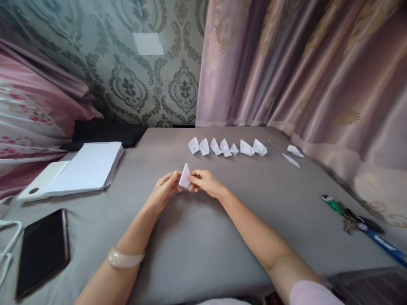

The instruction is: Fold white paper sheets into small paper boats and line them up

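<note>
A small piece of folded white paper [185,176] stands up between my hands, its pointed tip upward, just above the grey tabletop. My left hand [165,189] pinches its left edge with thumb and fingers. From the other side, my right hand [204,182] grips it, the thumb pressed on its face and the fingers behind. Beyond my hands, several folded paper boats [225,148] stand in a row, a tiny one [234,149] among them.
At the left lie a stack of white paper [85,167] on a white board [34,186], a phone [43,254] and a white cable [9,237]. To the right are paper scraps [291,160] and keys [349,222] with a blue lanyard [384,243]. Curtains [305,76] hang behind.
</note>
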{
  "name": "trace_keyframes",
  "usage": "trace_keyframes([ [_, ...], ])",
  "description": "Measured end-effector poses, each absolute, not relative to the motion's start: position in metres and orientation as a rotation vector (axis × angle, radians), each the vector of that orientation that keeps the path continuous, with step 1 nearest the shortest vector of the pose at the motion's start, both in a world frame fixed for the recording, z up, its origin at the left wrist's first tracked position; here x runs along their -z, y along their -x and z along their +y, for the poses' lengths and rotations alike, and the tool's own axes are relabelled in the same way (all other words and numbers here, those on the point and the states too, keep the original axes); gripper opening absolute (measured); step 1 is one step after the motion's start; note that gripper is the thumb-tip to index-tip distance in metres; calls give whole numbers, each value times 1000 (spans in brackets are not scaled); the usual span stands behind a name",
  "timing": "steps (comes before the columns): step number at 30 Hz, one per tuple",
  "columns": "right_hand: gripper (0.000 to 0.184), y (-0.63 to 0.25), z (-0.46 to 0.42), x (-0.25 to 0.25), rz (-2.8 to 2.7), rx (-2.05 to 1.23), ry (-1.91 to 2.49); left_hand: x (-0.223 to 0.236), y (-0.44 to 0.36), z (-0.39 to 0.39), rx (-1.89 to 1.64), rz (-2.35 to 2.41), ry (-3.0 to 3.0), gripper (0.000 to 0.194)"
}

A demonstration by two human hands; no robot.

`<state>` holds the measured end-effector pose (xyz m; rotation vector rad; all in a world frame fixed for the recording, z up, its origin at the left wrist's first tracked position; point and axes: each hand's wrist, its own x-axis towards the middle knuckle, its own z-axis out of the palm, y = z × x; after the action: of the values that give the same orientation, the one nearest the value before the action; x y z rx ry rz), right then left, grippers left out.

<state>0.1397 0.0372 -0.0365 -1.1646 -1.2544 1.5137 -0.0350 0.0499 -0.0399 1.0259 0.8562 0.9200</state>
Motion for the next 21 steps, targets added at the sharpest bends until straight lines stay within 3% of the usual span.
trace_keyframes([
  [4,42,-142,34,32,-1214,-1599,1079,38,31,47,-850,789,-992,36],
  [14,41,-153,41,41,-1316,-1535,1033,27,42,48,-641,748,-1056,40],
  [18,39,-153,42,41,-1374,-1386,1153,32,41,49,-626,844,-1099,41],
  [21,37,-149,44,42,-1381,-1165,1205,38,38,52,-817,882,-1077,39],
])
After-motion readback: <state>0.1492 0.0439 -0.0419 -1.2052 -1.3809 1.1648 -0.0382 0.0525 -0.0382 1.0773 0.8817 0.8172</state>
